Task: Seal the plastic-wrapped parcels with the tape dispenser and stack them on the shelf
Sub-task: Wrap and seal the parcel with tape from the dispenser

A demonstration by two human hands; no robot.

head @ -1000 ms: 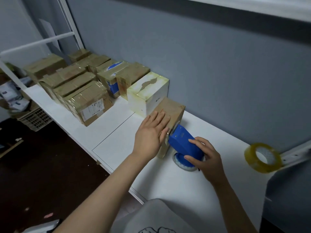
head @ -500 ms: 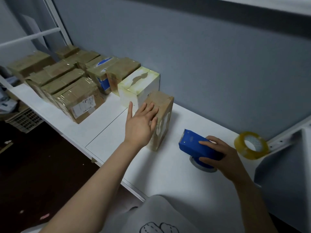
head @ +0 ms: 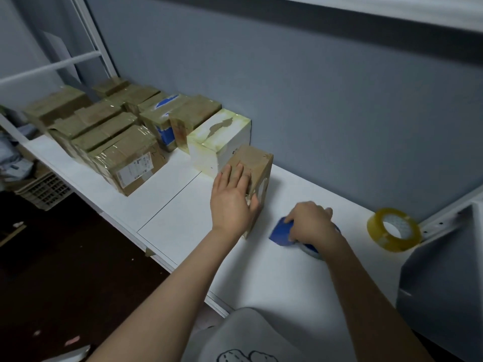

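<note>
We rest our left hand (head: 232, 202) flat on the brown parcel (head: 257, 159) standing on the shelf (head: 183, 205), grip the tape dispenser (head: 281, 231) beside it with our right hand (head: 311, 220), and cannot make out what the crate (head: 44, 189) holds.

One view only: wide-angle camera on my head, aimed forward and down at the white flat shelf board (head: 183, 205), facing the grey-blue painted wall (head: 313, 100) behind it. Close range: my forearms come in from the bottom edge, with my left hand (head: 232, 205), right hand (head: 311, 223) and the blue plastic tape dispenser (head: 281, 232) near frame centre. Brown tape-wrapped cardboard parcels (head: 125, 163) run off to upper left, dark floor (head: 65, 270) lower left, my grey printed shirt (head: 248, 335) at bottom edge.
</note>
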